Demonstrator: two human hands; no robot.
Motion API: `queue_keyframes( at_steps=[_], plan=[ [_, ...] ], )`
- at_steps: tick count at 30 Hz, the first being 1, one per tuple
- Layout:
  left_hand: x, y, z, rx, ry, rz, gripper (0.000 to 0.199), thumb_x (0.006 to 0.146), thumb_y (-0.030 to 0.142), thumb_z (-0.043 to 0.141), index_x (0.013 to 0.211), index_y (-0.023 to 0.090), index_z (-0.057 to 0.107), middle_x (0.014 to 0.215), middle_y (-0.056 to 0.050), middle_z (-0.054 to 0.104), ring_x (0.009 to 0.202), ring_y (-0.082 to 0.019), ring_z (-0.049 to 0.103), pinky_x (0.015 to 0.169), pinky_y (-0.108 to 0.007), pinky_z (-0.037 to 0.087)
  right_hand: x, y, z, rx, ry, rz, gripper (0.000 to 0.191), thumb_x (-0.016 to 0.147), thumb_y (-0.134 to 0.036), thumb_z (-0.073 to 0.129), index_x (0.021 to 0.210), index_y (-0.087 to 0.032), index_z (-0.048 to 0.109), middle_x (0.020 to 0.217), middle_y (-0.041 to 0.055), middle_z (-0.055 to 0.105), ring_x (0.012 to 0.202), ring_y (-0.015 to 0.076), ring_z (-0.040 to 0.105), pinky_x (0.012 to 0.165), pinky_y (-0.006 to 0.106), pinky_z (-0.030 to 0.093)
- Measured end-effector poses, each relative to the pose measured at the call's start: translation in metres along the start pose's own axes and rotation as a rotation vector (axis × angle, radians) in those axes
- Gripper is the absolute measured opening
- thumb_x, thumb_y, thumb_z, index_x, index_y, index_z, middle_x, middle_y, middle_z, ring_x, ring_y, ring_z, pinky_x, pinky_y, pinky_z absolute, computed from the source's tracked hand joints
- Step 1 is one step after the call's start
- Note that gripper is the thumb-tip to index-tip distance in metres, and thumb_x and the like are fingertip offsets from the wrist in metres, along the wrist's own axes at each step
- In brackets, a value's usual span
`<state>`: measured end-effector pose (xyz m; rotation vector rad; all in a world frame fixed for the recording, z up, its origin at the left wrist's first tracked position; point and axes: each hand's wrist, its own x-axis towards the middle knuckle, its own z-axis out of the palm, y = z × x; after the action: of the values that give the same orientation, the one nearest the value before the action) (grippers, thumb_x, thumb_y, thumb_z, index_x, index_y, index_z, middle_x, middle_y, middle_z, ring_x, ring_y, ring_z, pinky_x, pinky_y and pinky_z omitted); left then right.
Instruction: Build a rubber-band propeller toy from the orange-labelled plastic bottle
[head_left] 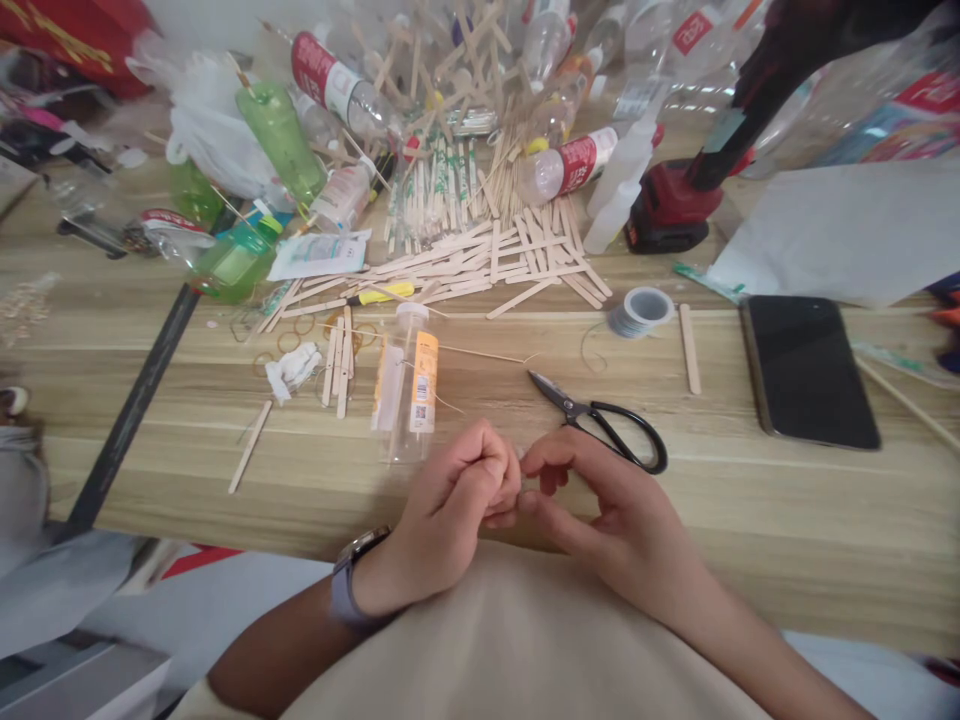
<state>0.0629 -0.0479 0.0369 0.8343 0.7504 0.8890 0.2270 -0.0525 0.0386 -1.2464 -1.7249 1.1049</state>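
Note:
My left hand (456,512), with a watch (364,545) on the wrist, is curled into a fist near the table's front edge. Close against it, my right hand (619,515) has its thumb and forefinger drawn together at the left hand's fingers. Whatever they grip is too small or hidden to name. Just beyond the left hand lies a clear plastic bottle (403,375) with an orange-and-white label and a thin strand across it. Black-handled scissors (592,412) rest beyond the right hand, blades pointing up and left.
Loose craft sticks (517,250) pile up at the back among plastic bottles (574,165). A spool (646,310), a single stick (690,350) and a phone (810,370) lie to the right. On the left are crumpled tissue (294,370), rubber bands and a yellow-handled tool (384,293).

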Motion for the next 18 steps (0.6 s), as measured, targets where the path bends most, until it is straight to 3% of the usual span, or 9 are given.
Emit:
queue_keyframes(
  at_steps=[8,18],
  plan=[
    [-0.0003,0.0003,-0.0016,0.174,-0.005,0.077,0.024,0.093,0.018,0.04,0.07,0.019,0.046,0.066,0.003,0.047,0.061,-0.011,0.04,0.061,-0.028,0.033,0.0,-0.0021,0.0007,0.053,-0.017,0.1,0.01,0.083,-0.016,0.056,0.079,-0.022,0.063,0.07,-0.0012,0.066,0.064,0.0135,0.061,0.06,0.025,0.049],
    [-0.0018,0.0046,-0.0028,0.245,-0.052,0.052,0.019,0.093,0.023,0.047,0.075,0.019,0.053,0.081,-0.002,0.06,0.061,-0.011,0.041,0.059,-0.027,0.033,0.0022,-0.0049,-0.0002,-0.131,0.035,0.021,0.014,0.081,-0.015,0.057,0.069,-0.022,0.059,0.061,-0.0031,0.058,0.055,0.0122,0.053,0.051,0.024,0.04]
  ],
)
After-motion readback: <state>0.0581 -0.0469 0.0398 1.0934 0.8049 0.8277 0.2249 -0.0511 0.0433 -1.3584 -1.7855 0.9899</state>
